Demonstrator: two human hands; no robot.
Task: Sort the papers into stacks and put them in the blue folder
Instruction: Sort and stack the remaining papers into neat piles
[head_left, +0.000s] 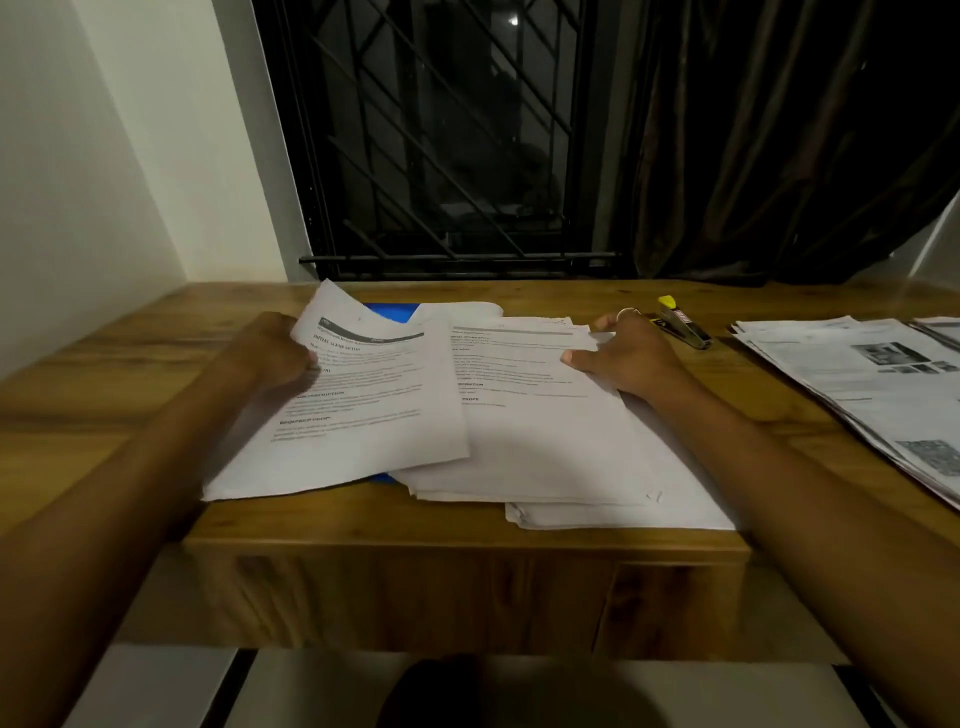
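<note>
Pinching one sheet (363, 405) clear with your left hand (275, 353), you press the right hand (628, 356) flat, grip wide, pinning the stack (545, 447).

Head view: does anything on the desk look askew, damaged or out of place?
Yes. The middle pile is fanned unevenly, lower sheets jutting out at its near right corner, and one corner looks dog-eared. The blue folder is mostly buried under loose paper. The sheet in the left hand lies skewed across it.
</note>
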